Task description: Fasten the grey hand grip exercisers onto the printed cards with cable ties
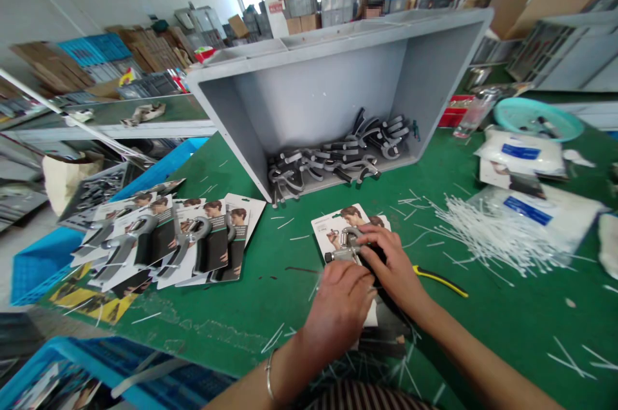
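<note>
In front of me a grey-and-black hand grip strengthener (348, 239) lies on a printed backing card (324, 230) on the green table. My left hand (335, 307) has its fingers curled over the lower left part of the strengthener, hiding much of it. From the right, my right hand (389, 262) bends its fingers over the coil end and the black handle. More cards (381, 326) lie beneath my wrists, partly hidden. Just right of my right hand are yellow-handled pliers (441, 280), their jaws out of sight.
A grey crate (318, 101) on its side holds loose hand grip strengtheners (333, 159). Carded strengtheners (168, 242) overlap at left. White cable ties (497, 236) are heaped at right beside plastic bags (555, 210) and a turquoise basin (538, 117). Blue crates (43, 268) stand past the left edge.
</note>
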### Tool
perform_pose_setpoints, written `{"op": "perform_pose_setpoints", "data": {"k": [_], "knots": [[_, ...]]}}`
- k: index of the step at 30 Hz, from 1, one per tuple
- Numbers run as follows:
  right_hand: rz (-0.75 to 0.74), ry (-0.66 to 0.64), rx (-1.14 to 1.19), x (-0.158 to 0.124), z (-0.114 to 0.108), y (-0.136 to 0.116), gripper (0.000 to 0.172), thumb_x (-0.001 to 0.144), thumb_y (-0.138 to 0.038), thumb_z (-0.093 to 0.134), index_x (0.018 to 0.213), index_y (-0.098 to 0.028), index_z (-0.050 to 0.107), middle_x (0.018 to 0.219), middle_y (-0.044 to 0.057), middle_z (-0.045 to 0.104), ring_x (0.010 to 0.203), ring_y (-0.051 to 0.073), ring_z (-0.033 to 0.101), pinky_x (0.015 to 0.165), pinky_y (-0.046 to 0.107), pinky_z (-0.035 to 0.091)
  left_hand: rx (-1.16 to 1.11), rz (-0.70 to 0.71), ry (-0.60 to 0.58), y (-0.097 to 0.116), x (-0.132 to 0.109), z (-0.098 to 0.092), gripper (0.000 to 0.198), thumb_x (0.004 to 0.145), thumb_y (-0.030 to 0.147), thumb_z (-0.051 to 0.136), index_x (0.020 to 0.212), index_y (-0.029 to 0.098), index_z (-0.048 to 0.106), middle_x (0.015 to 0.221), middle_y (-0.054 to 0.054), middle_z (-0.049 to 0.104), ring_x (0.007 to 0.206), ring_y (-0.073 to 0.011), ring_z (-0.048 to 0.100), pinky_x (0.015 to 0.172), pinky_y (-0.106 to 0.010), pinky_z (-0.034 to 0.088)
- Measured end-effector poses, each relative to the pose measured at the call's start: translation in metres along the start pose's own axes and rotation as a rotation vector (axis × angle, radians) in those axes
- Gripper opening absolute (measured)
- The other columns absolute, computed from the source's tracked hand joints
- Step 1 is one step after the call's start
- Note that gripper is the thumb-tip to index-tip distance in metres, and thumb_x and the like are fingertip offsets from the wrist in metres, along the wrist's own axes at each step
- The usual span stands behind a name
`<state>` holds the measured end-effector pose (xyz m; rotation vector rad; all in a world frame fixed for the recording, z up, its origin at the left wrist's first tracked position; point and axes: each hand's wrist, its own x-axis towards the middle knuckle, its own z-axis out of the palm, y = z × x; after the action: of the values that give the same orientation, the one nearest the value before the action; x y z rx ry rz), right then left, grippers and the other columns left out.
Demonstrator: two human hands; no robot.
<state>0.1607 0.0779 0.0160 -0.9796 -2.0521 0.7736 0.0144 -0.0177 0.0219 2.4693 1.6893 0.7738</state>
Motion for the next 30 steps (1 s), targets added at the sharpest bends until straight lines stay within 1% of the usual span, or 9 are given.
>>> {"op": "perform_pose_setpoints", "data": {"k": [2, 5, 7, 11, 15, 19, 22, 25, 30], "knots": [[-0.052, -0.104, -0.058, -0.009, -0.015, -0.009, 0.014, 0.098, -0.024, 0.048, 0.1, -0.024, 0.062, 0.108, 0.006, 0.067, 0.105, 0.024, 0.055, 0.095, 0.044, 0.039, -0.002, -0.163, 0.088, -0.001, -0.009, -0.013, 0.037, 0.09, 0.04, 0.06, 0.117, 0.016, 0.054, 0.114, -0.013, 0.061, 0.106, -0.0291, 0.053, 0.093, -0.048, 0.042], [-0.171, -0.318, -0.252, -0.022, -0.029, -0.024, 0.017, 0.098, -0.027, 0.051, 0.092, -0.022, 0.066, 0.088, 0.006, 0.067, 0.089, 0.024, 0.054, 0.085, 0.042, 0.038, 0.034, -0.312, 0.102, -0.003, -0.022, -0.018, 0.055, 0.081, 0.054, 0.067, 0.117, 0.014, 0.053, 0.107, -0.016, 0.061, 0.1, -0.0324, 0.055, 0.088, -0.051, 0.045], [-0.224, -0.386, -0.386, -0.026, -0.029, -0.032, 0.016, 0.096, -0.029, 0.055, 0.089, -0.022, 0.068, 0.083, 0.007, 0.066, 0.087, 0.025, 0.052, 0.081, 0.043, 0.037, 0.01, -0.329, 0.046, -0.003, -0.027, -0.014, 0.044, 0.084, 0.048, 0.066, 0.109, 0.014, 0.056, 0.099, -0.014, 0.06, 0.095, -0.0308, 0.056, 0.085, -0.049, 0.048], [-0.268, -0.447, -0.534, -0.025, -0.015, -0.036, 0.01, 0.092, -0.022, 0.058, 0.09, -0.021, 0.067, 0.085, 0.009, 0.065, 0.087, 0.028, 0.05, 0.078, 0.043, 0.037, -0.112, -0.352, -0.017, -0.006, -0.026, -0.009, 0.011, 0.087, 0.022, 0.059, 0.096, 0.017, 0.058, 0.093, -0.01, 0.059, 0.094, -0.0268, 0.057, 0.087, -0.045, 0.049], [-0.28, -0.453, -0.607, -0.024, -0.012, -0.032, 0.012, 0.089, -0.013, 0.056, 0.086, -0.019, 0.066, 0.084, 0.01, 0.064, 0.084, 0.028, 0.05, 0.076, 0.043, 0.038, -0.388, -0.439, -0.071, -0.02, -0.032, -0.022, 0.016, 0.086, 0.017, 0.062, 0.102, 0.019, 0.06, 0.098, -0.007, 0.062, 0.091, -0.0204, 0.06, 0.086, -0.036, 0.05], [-0.316, -0.468, -0.707, -0.023, -0.016, -0.029, 0.012, 0.087, -0.012, 0.058, 0.081, -0.019, 0.065, 0.082, 0.011, 0.063, 0.081, 0.028, 0.049, 0.074, 0.044, 0.038, -0.591, -0.506, -0.055, -0.032, -0.038, -0.028, 0.013, 0.088, 0.014, 0.059, 0.094, 0.022, 0.068, 0.087, -0.001, 0.066, 0.081, -0.0153, 0.063, 0.076, -0.026, 0.049], [-0.337, -0.441, -0.68, -0.018, -0.017, -0.032, 0.011, 0.089, -0.014, 0.058, 0.085, -0.021, 0.065, 0.09, 0.011, 0.064, 0.086, 0.029, 0.05, 0.076, 0.045, 0.039, -0.64, -0.479, 0.028, -0.03, -0.03, -0.024, 0.012, 0.089, 0.015, 0.061, 0.092, 0.022, 0.071, 0.084, -0.001, 0.068, 0.082, -0.0155, 0.064, 0.076, -0.025, 0.049], [-0.327, -0.417, -0.535, -0.014, -0.019, -0.034, 0.01, 0.093, -0.019, 0.056, 0.088, -0.021, 0.064, 0.097, 0.01, 0.064, 0.092, 0.029, 0.051, 0.081, 0.045, 0.041, -0.654, -0.417, 0.082, -0.025, -0.016, -0.02, 0.014, 0.089, 0.014, 0.061, 0.095, 0.021, 0.071, 0.09, -0.002, 0.07, 0.088, -0.0161, 0.064, 0.081, -0.025, 0.049], [-0.111, -0.433, -0.243, -0.02, -0.018, -0.026, 0.01, 0.094, -0.024, 0.058, 0.085, -0.021, 0.06, 0.084, 0.005, 0.063, 0.085, 0.023, 0.056, 0.074, 0.036, 0.045, -0.634, -0.446, 0.067, -0.021, -0.01, -0.01, 0.011, 0.085, 0.012, 0.065, 0.093, 0.019, 0.07, 0.087, -0.002, 0.069, 0.081, -0.0144, 0.063, 0.076, -0.023, 0.047]]}}
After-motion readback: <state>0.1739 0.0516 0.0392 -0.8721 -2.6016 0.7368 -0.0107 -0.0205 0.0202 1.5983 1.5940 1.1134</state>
